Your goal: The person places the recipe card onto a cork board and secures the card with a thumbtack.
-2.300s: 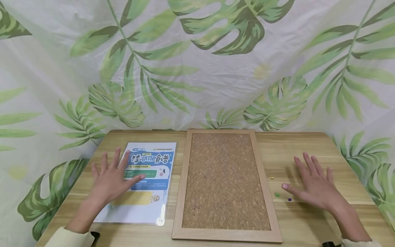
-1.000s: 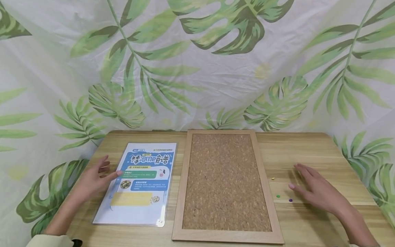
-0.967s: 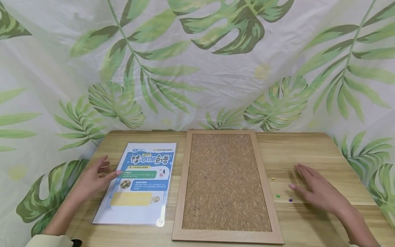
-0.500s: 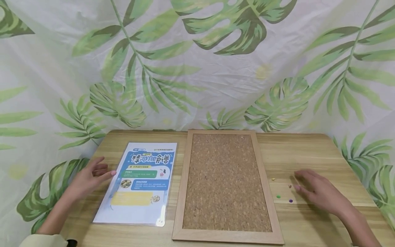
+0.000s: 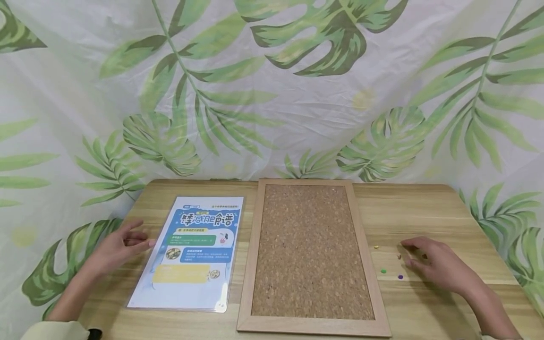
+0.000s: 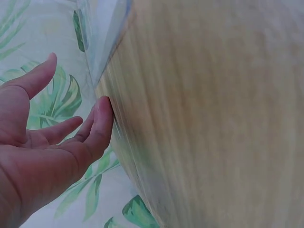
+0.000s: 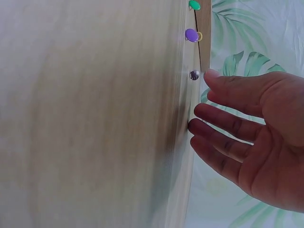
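Note:
A laminated sheet (image 5: pixel 191 295) with blue, green and yellow print lies flat at the left. The left hand (image 5: pixel 114 252) is beside its left edge, fingers loosely bent and holding nothing; the left wrist view shows the hand (image 6: pixel 57 133) low at the tabletop. On the right, the right hand (image 5: pixel 442 267) hovers with relaxed fingers close to a small metallic pin (image 5: pixel 399 257). In the right wrist view this silvery pin (image 7: pixel 194 75) is just off the thumb tip of the hand (image 7: pixel 256 133). A green pin (image 5: pixel 384 271), a purple pin (image 5: pixel 400 277) and a yellow pin (image 5: pixel 376 247) lie nearby.
A wood-framed cork board (image 5: pixel 312 255) lies in the middle of the wooden table (image 5: pixel 416 203), between the sheet and the pins. Behind the table hangs a leaf-patterned cloth (image 5: pixel 297 118).
Both hands have drawn down from their spread positions; the left has moved left, off the sheet. The right hand's fingers have bent, and the metallic pin has come into sight beside them.

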`<state>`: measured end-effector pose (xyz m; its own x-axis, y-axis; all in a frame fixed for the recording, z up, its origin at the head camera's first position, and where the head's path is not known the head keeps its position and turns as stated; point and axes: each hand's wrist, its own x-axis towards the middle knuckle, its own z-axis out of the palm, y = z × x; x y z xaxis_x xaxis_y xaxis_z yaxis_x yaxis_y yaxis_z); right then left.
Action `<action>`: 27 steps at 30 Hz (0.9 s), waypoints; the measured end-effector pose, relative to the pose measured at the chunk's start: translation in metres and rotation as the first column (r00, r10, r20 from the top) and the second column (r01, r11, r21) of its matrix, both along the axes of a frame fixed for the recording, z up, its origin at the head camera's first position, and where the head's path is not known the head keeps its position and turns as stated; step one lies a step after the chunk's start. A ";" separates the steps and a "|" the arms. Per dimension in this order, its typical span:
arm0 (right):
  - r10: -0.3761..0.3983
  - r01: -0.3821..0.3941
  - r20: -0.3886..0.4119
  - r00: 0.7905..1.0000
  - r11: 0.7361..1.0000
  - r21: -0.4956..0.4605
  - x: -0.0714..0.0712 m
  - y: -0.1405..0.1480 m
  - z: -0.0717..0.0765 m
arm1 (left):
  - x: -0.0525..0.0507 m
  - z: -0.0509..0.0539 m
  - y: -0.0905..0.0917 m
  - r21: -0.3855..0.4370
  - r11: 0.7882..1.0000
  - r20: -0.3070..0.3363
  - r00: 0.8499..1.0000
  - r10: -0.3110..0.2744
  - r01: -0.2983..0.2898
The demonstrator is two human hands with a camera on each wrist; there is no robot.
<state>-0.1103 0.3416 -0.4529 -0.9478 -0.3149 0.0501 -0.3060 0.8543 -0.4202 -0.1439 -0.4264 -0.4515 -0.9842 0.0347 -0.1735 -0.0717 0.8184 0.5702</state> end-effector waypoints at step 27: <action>0.028 -0.027 0.042 0.999 0.999 -0.031 -0.012 -0.004 0.000 | -0.001 -0.002 0.028 -0.157 0.987 0.007 1.000 0.019 -0.017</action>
<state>-0.1222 0.3375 -0.4526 -0.9403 -0.3397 0.0202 -0.3106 0.8325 -0.4587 -0.1449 -0.3982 -0.4534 -0.9829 -0.0112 -0.1838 -0.0914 0.8961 0.4343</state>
